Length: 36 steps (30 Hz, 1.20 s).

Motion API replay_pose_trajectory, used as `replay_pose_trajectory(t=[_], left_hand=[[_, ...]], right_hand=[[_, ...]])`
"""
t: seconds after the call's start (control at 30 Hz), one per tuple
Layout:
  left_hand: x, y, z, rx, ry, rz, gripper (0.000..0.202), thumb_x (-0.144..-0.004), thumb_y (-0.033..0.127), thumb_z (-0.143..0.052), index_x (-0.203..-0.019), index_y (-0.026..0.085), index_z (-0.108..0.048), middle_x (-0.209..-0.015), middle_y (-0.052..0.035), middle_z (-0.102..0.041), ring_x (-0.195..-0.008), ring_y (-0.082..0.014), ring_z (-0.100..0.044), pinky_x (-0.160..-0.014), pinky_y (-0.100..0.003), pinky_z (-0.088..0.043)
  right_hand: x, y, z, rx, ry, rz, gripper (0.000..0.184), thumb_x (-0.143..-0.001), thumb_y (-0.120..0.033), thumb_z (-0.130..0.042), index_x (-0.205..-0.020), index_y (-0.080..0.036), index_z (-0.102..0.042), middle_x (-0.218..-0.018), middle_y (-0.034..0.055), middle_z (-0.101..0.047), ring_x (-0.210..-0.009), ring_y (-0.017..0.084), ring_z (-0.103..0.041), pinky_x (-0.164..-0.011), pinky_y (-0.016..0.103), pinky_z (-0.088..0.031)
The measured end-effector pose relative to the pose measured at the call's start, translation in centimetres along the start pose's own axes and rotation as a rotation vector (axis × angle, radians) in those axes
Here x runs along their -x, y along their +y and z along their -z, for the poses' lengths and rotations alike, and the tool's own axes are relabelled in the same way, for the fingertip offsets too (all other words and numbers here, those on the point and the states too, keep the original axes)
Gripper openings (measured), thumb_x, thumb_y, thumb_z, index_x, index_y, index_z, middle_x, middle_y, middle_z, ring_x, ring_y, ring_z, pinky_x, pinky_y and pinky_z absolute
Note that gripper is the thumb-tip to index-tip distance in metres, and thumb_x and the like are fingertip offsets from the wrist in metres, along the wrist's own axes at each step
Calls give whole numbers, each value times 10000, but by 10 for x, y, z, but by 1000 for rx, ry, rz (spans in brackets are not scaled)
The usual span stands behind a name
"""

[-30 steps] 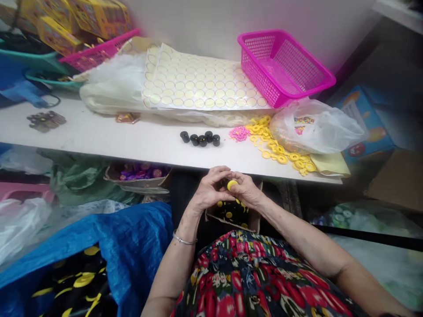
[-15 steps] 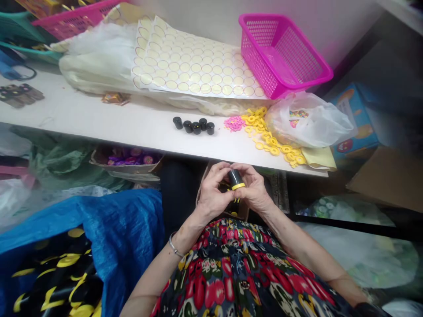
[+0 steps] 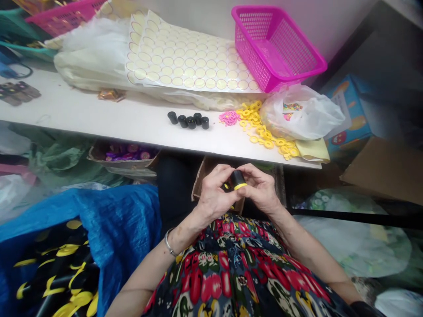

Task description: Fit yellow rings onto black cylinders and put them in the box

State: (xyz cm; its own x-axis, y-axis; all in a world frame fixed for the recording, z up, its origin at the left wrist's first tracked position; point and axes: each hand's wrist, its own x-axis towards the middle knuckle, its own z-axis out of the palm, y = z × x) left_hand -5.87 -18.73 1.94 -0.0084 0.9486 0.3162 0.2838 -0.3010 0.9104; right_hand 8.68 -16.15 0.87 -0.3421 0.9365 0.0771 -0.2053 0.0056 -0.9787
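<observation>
Between my two hands, just in front of the table edge, is a small black cylinder with a yellow ring point(image 3: 237, 178) around its lower end. My left hand point(image 3: 215, 190) closes on it from the left, fingertips at its top and thumb near the yellow ring. From the other side my right hand point(image 3: 261, 187) grips it, with the thumb pressed at the ring. An open cardboard box point(image 3: 198, 180) with black and yellow pieces sits partly hidden beneath my hands. Several short black cylinders point(image 3: 191, 122) stand in a cluster on the white table.
Small pink pieces point(image 3: 229, 117) and yellow rings point(image 3: 262, 132) lie beside a white plastic bag point(image 3: 307, 114). Behind are a pink basket point(image 3: 280, 79) and sticker sheets point(image 3: 194, 66). At lower left, a blue sack point(image 3: 122, 224) holds black and yellow parts. A carton point(image 3: 125, 165) contains purple items.
Both hands still hold the black cylinder, which has tilted slightly. My right hand has shifted a little to the right. The whole view has moved slightly.
</observation>
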Motion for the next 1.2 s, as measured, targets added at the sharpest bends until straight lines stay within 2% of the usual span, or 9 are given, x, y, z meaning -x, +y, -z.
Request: replay_pose_trajectory(t=[0.1, 0.3, 0.5, 0.63, 0.77, 0.9, 0.97, 1.07, 1.2], left_hand=[[2, -10, -6, 29, -6, 100, 279, -611, 279, -752, -845, 156, -662, -820, -32, -588, -733, -138, -539, -650, -247, -455], [3, -43, -16, 70, -5, 341, 246, -551, 250, -766, -755, 152, -670, -712, 3, -542, -618, -103, -500, -541, -222, -417], [1, -35, -7, 96, -147, 199, 696, -463, 284, -845, -1114, 212, -609, -962, -35, -550, -760, -128, -523, -666, -267, -471], [-4, -33, -5, 70, -169, 136, 491, -547, 249, -811, -1014, 196, -670, -972, -52, -573, -849, -156, -536, -707, -277, -452], [-5, -36, -5, 191, -186, 136, 461, -551, 248, -812, -988, 190, -679, -948, -44, -585, -813, -146, -536, -680, -265, -446], [-4, -37, -7, 178, -204, 125, 295, -603, 235, -780, -877, 170, -692, -864, -37, -595, -797, -148, -535, -716, -280, -442], [-4, -37, -9, 170, -201, 117, 260, -628, 245, -763, -858, 159, -676, -869, -46, -610, -814, -159, -551, -724, -284, -446], [-6, -36, -11, 109, -183, 103, 266, -661, 273, -736, -888, 163, -649, -856, -43, -628, -770, -151, -570, -682, -269, -457], [-7, -33, -12, -41, -151, -34, 220, -677, 206, -708, -881, 168, -636, -815, -26, -631, -733, -137, -580, -680, -258, -471]], right_hand=[[0, 10, 0, 42, 48, -13, 314, -575, -296, -791, -842, -193, -662, -823, 3, -563, -742, 146, -569, -675, 266, -492], [-2, 43, 1, -125, 101, -246, 326, -581, -262, -781, -876, -175, -674, -732, -8, -640, -658, 129, -599, -650, 259, -502], [-4, 19, 13, -228, 128, -366, 331, -564, -286, -796, -834, -146, -665, -677, 13, -658, -553, 145, -619, -531, 282, -540], [-7, 9, 17, -280, 146, -425, 341, -550, -345, -809, -768, -130, -658, -613, 14, -635, -496, 139, -601, -442, 253, -522], [-5, 15, 17, -279, 54, -452, 378, -577, -409, -798, -775, -115, -667, -631, 13, -614, -499, 106, -574, -449, 230, -527], [-1, 22, 15, -219, -15, -525, 535, -672, -621, -645, -747, -90, -646, -605, 43, -590, -512, 130, -584, -449, 243, -520], [0, 25, 17, -148, 39, -473, 566, -723, -654, -561, -814, -102, -648, -687, 56, -605, -577, 135, -591, -486, 252, -524], [3, 25, 22, 39, 143, -213, 417, -740, -510, -643, -976, -166, -643, -901, 45, -602, -724, 121, -573, -609, 242, -519], [9, 17, 27, 238, 66, 40, 326, -707, -308, -720, -1010, -214, -642, -965, 29, -558, -797, 123, -542, -677, 247, -489]])
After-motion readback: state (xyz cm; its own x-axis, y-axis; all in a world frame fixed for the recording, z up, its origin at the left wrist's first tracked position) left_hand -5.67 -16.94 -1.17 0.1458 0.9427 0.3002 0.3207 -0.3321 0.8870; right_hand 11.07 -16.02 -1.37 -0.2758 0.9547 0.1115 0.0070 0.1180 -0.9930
